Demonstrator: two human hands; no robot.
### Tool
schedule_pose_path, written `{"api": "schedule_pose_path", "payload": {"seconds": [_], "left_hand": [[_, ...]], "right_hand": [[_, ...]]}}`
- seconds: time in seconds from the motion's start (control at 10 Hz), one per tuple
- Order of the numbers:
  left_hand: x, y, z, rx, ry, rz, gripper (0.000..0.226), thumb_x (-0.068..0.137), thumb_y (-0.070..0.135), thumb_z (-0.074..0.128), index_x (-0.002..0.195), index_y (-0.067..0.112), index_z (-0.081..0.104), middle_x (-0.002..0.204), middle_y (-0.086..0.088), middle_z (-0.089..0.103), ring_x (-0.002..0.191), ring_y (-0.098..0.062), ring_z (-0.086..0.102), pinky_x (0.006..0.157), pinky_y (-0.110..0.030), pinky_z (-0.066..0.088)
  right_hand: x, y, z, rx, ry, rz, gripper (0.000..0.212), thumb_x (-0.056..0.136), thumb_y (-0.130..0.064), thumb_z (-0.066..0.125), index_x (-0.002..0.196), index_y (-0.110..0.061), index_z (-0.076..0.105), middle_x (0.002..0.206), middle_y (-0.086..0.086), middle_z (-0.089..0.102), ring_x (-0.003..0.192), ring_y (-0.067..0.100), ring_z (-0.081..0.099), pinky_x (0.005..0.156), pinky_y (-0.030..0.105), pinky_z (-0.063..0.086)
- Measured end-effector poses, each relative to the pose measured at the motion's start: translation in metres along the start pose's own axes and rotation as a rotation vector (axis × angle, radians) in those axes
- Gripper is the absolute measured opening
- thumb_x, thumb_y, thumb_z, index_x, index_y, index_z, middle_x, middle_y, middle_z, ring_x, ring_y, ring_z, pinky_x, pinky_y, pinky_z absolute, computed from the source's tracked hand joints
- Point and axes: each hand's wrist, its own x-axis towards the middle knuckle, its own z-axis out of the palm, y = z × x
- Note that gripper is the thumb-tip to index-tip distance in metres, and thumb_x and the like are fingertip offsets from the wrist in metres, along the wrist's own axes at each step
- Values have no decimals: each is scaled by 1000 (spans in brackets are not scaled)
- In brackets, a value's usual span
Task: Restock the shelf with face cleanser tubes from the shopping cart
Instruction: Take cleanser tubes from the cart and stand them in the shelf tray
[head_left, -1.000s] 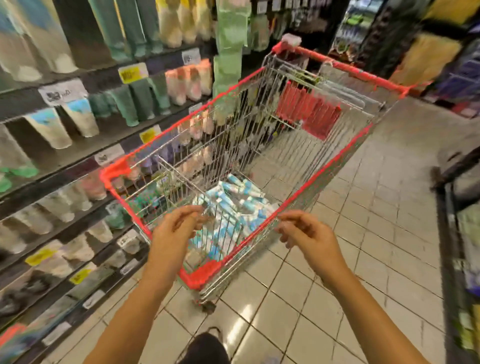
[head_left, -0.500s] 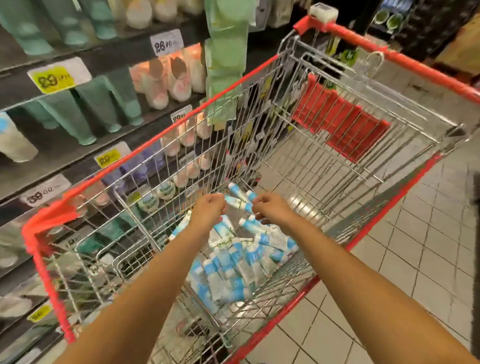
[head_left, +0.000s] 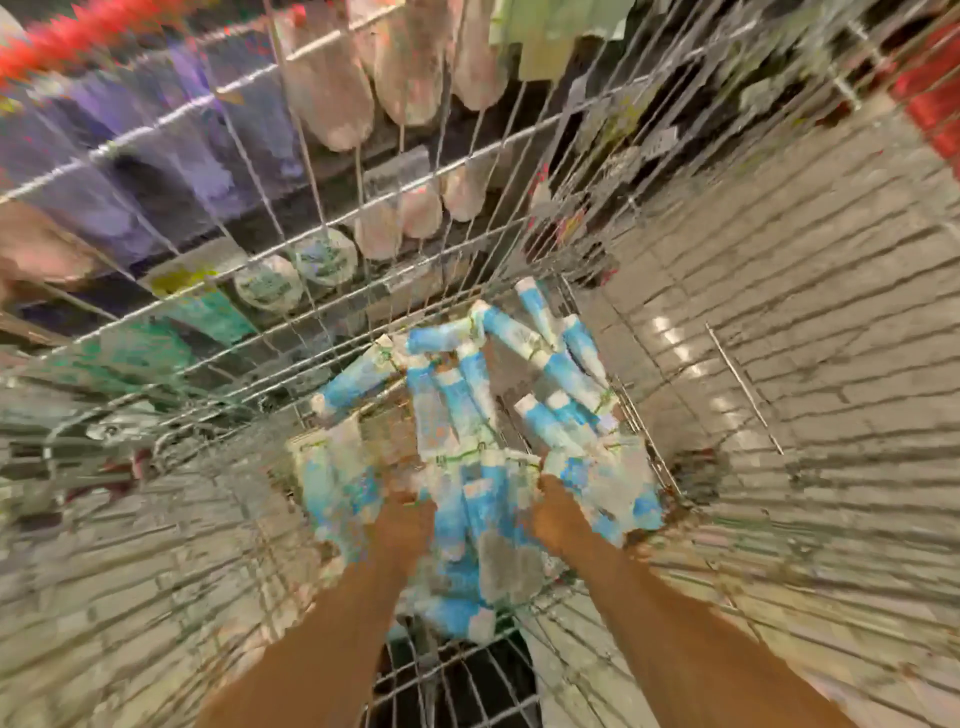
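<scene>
Both left hand (head_left: 405, 525) and right hand (head_left: 558, 519) reach tubes (head_left: 467, 387) between cart walls (head_left: 311, 241).

- You can read no text anywhere; motion blur smears it all.
- The print on the face cleanser tubes (head_left: 457, 415) is illegible.
- The yellow shelf tag (head_left: 182, 278) shows no readable figure.
- The round jar labels (head_left: 324, 257) are only blurred patches.

Tiled floor (head_left: 779, 270); blurred pink tubes (head_left: 332, 98); seemingly 2 round jars (head_left: 324, 257).

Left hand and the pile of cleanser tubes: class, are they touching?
Cannot tell. In the head view the left hand overlaps the tube pile, but motion blur hides any contact.
</scene>
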Motion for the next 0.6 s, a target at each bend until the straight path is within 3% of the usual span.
{"api": "schedule_pose_path", "payload": {"seconds": [0.1, 0.2, 0.3, 0.4, 0.5, 0.6], "left_hand": [[23, -16, 16, 149, 10, -31, 28, 94, 17, 54, 72, 28, 40, 91, -4, 55, 89, -20, 54, 63, -24, 42], [39, -35, 34, 428, 11, -36, 15, 95, 32, 48, 106, 24, 55, 117, -4, 55, 108, -19, 51, 72, -24, 26], [50, -42, 41, 473, 88, 27, 44, 90, 41, 55, 120, 10, 49, 118, -9, 56, 109, -27, 54, 73, -27, 28], [46, -37, 43, 357, 66, 14, 58, 85, 40, 63, 124, 2, 42, 118, -12, 56, 109, -30, 55, 74, -30, 39], [38, -29, 43, 322, 60, -9, 49, 89, 36, 58, 122, -1, 49, 120, -16, 58, 108, -31, 56, 81, -35, 45], [16, -12, 35, 79, 90, -50, 40, 94, 32, 53, 112, -4, 55, 111, -17, 60, 107, -34, 57, 87, -39, 45]], "right_hand": [[20, 16, 21, -28, -12, -6, 50, 94, -13, 50, 141, -11, 33, 130, 15, 49, 105, 22, 49, 90, 33, 40], [37, 29, 37, -26, -16, -47, 56, 92, -18, 54, 143, -21, 30, 121, 15, 51, 102, 27, 54, 77, 34, 42], [42, 35, 39, -63, 6, -89, 63, 84, -27, 67, 138, -25, 33, 126, 10, 53, 109, 28, 55, 76, 32, 42], [41, 31, 30, -79, -12, -87, 66, 74, -38, 74, 128, -25, 38, 120, 3, 56, 107, 26, 57, 79, 33, 45], [37, 26, 16, -258, -51, -116, 61, 73, -39, 73, 123, -20, 42, 116, 4, 58, 105, 26, 57, 76, 32, 43], [25, 5, -25, -471, -63, -146, 54, 71, -35, 74, 113, -10, 49, 113, 11, 59, 103, 29, 59, 73, 32, 45]]}}
